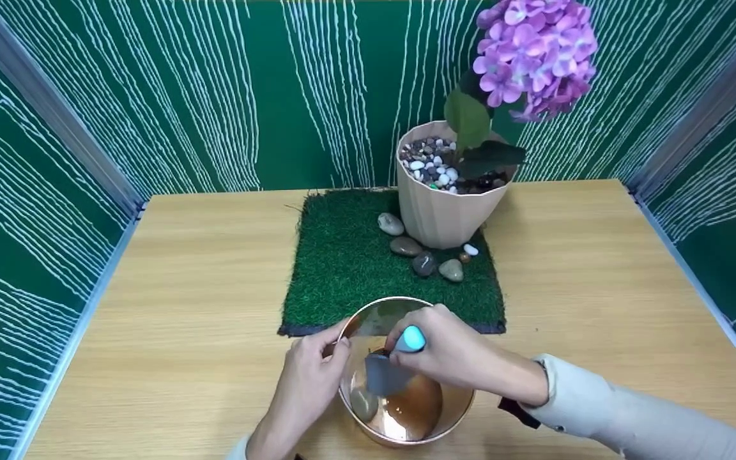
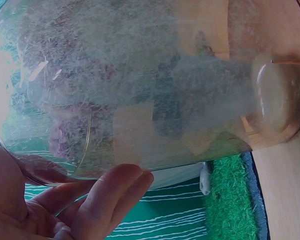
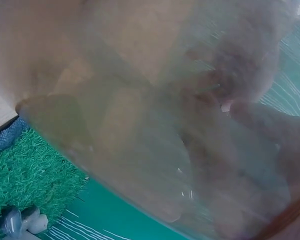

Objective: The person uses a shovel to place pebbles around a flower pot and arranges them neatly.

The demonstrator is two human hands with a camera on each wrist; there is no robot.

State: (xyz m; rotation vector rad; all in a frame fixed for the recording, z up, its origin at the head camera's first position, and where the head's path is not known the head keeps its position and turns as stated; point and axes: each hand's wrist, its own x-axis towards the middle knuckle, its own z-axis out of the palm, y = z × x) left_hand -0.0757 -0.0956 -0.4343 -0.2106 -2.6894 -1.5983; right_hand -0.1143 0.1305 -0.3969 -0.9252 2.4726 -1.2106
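A clear, amber-tinted glass vessel (image 1: 457,406) stands on the table at the front, its round mouth facing up. My left hand (image 1: 307,374) grips its rim on the left side, fingers against the outer wall. My right hand (image 1: 448,345) reaches over the mouth and holds a scraper (image 1: 381,377) by its turquoise-ended handle. The scraper's flat grey blade is down inside the vessel. At the bottom left lies a smooth stone (image 1: 364,404), which shows through the wall in the left wrist view. The right wrist view sees the right hand hazily through the glass.
Behind the vessel lies a square of artificial grass (image 1: 336,268). On it stand a beige flowerpot (image 1: 438,217) with a purple flower (image 1: 537,61) and several loose stones (image 1: 425,263). Green walls with white streaks (image 1: 202,96) enclose the wooden table (image 1: 214,268).
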